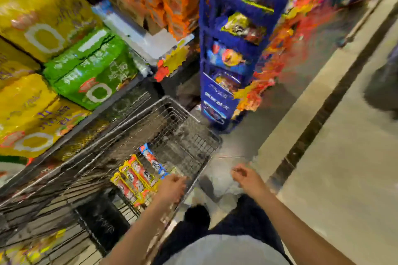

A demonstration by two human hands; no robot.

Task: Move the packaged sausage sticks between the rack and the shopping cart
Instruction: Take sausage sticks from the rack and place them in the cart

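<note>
Several packaged sausage sticks [137,178] lie in the wire shopping cart [150,118], toward its near right side; one is blue-edged, the others yellow-edged. The left hand [172,187] is curled at the cart's right rim; through the blur I cannot tell whether it grips. The right hand [245,175] hangs loosely curled, grasping nothing, over the floor [323,178]. Farther off, the blue rack [280,2] holds snack packets [243,28].

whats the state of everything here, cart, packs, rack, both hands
shopping cart: stands by the shelves, packs inside
sausage stick packs: lying side by side in the cart
blue rack: upright, shelves stocked
left hand: at the cart's near rim, fingers curled; too blurred to tell whether it grips anything
right hand: in the air beside the cart, fingers loosely curled, holding nothing
</note>
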